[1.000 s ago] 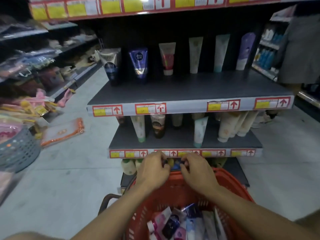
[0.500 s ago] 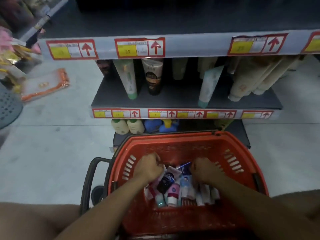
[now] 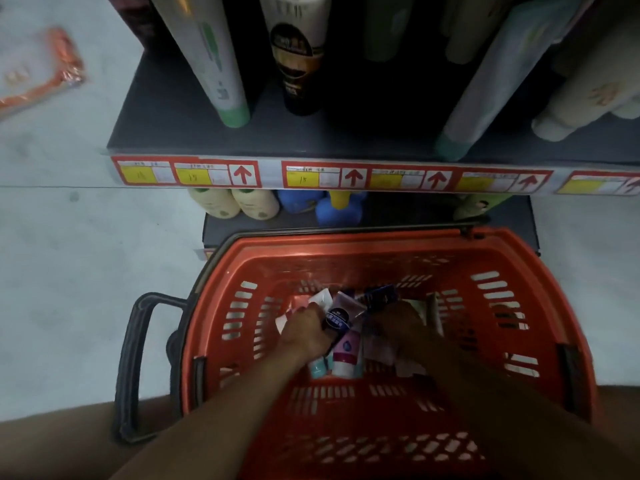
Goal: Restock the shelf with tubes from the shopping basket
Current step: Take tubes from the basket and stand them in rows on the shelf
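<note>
The tubes lie heaped in the bottom of the orange shopping basket, their long axes mostly running toward the shelf, caps near the person. The left hand curls its fingers around a dark-labelled tube that tilts up and away; a pink-and-white tube lies just beside it. The right hand rests among the pile; whether its fingers pinch anything cannot be told. The shelf holds standing tubes, caps down.
</note>
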